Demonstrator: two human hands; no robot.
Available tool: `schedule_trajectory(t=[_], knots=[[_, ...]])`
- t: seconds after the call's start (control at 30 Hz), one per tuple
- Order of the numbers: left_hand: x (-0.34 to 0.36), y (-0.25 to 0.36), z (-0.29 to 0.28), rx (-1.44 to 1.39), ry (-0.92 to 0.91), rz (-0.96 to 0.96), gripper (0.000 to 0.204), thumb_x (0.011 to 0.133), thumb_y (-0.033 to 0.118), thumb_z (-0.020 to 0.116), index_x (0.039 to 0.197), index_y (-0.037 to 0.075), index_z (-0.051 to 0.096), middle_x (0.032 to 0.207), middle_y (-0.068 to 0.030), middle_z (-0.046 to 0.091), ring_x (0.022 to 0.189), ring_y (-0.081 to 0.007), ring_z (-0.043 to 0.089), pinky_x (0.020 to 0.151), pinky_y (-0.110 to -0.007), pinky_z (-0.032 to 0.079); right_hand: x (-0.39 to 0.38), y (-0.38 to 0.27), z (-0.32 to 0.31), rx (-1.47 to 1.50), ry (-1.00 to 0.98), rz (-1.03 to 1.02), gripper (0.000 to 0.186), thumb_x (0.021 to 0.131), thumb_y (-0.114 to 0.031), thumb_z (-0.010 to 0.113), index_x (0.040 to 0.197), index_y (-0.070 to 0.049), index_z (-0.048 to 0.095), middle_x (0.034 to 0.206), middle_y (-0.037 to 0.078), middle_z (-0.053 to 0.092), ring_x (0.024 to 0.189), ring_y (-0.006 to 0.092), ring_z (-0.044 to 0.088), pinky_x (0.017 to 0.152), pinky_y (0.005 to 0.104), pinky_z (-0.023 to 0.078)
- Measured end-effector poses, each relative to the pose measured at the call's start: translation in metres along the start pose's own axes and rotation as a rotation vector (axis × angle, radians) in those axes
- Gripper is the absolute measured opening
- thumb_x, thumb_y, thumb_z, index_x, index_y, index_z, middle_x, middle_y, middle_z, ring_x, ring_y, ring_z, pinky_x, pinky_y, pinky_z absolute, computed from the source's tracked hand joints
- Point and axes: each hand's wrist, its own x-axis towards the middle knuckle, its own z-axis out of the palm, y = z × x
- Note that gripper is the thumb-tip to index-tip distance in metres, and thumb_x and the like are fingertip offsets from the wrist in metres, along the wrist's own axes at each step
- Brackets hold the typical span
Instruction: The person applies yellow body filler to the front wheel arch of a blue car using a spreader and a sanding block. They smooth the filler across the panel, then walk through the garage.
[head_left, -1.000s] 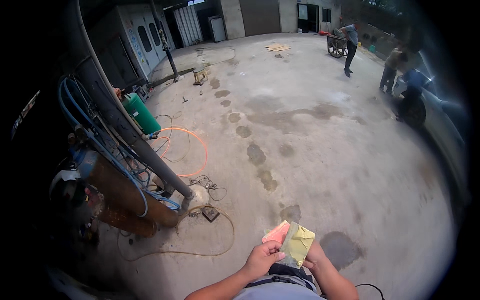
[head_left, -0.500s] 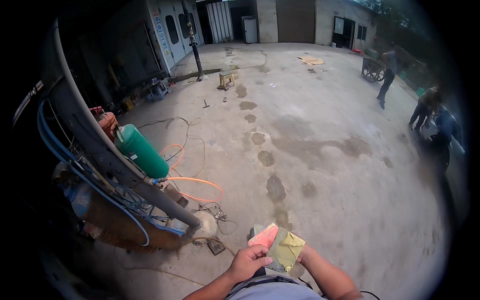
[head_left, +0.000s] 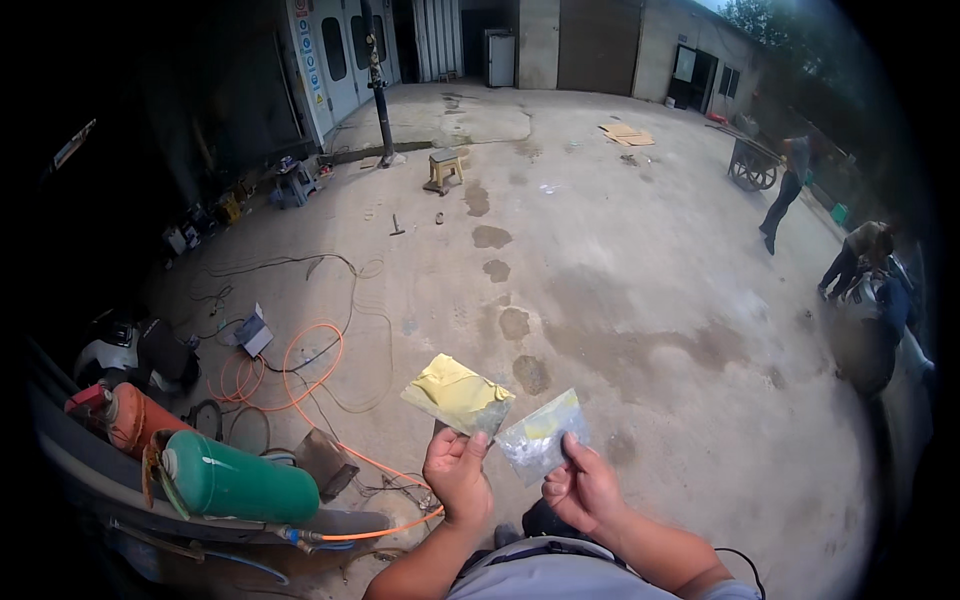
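My left hand (head_left: 458, 478) grips a flat putty spreader (head_left: 490, 418) by its lower edge, thumb on top. A thick, folded lump of yellow paste, looking like putty, (head_left: 450, 383) covers most of its face. Close beside it on the right, a second thin, greyish putty spreader (head_left: 540, 450) is pinched between the thumb and fingers of my right hand (head_left: 585, 492). Only a yellow smear shows on that one. Both spreaders are held up in front of me, tilted, their near corners close together. Whether those corners touch I cannot tell.
Left of me are a green cylinder (head_left: 240, 478), a red one (head_left: 145, 420) and a coiled orange hose (head_left: 300, 395). Ahead stand a small stool (head_left: 445, 168) and a dark post (head_left: 382, 115). People (head_left: 785, 190) are by a cart (head_left: 752, 163) and further right.
Both hands have risen. The spreaders, overlapping before, are now apart, with the yellow paste on the left one. A pinkish-red patch no longer shows. The view has shifted.
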Motion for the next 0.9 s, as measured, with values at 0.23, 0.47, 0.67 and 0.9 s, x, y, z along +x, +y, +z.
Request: schedule_trajectory(t=[0.23, 0.47, 0.67, 0.9], knots=[[0.188, -0.032, 0.052, 0.529, -0.223, 0.506, 0.032, 0.078, -0.012, 0.07, 0.109, -0.005, 0.072, 0.117, -0.0117, 0.07, 0.105, -0.0249, 0.069, 0.095, -0.036, 0.052, 0.2, -0.066, 0.056, -0.249, -0.091, 0.07, 0.026, 0.104, -0.029, 0.055, 0.091, -0.006, 0.06, 0.066, 0.002, 0.057, 0.055, 0.0114, 0.049, 0.053, 0.0306, 0.042], [0.394, -0.004, 0.11, 0.82, -0.384, 0.606, 0.028, 0.075, -0.01, 0.073, 0.104, -0.007, 0.073, 0.108, -0.0158, 0.074, 0.1, -0.0253, 0.071, 0.091, -0.035, 0.054, 0.404, -0.158, 0.141, -0.316, -0.193, 0.262, 0.028, 0.103, -0.029, 0.057, 0.091, -0.004, 0.062, 0.066, 0.003, 0.058, 0.054, 0.0097, 0.049, 0.048, 0.0271, 0.04], [0.539, 0.017, 0.111, 0.792, -0.398, 0.534, 0.042, 0.083, 0.009, 0.072, 0.122, -0.004, 0.063, 0.123, -0.017, 0.067, 0.11, -0.0282, 0.067, 0.097, -0.038, 0.051, 0.549, -0.18, 0.237, -0.468, -0.24, 0.396, 0.031, 0.102, -0.031, 0.058, 0.092, -0.001, 0.06, 0.064, 0.004, 0.054, 0.05, 0.0123, 0.048, 0.043, 0.0248, 0.041], [0.72, -0.02, 0.054, 0.064, -0.464, -0.297, 0.082, 0.095, 0.061, 0.048, 0.156, 0.013, 0.023, 0.133, -0.0178, 0.053, 0.108, -0.0312, 0.064, 0.093, -0.047, 0.054, 0.755, -0.165, 0.282, -0.474, -0.361, 0.518, 0.029, 0.103, -0.028, 0.058, 0.09, -0.002, 0.062, 0.065, 0.004, 0.056, 0.052, 0.0129, 0.051, 0.044, 0.0271, 0.042]])
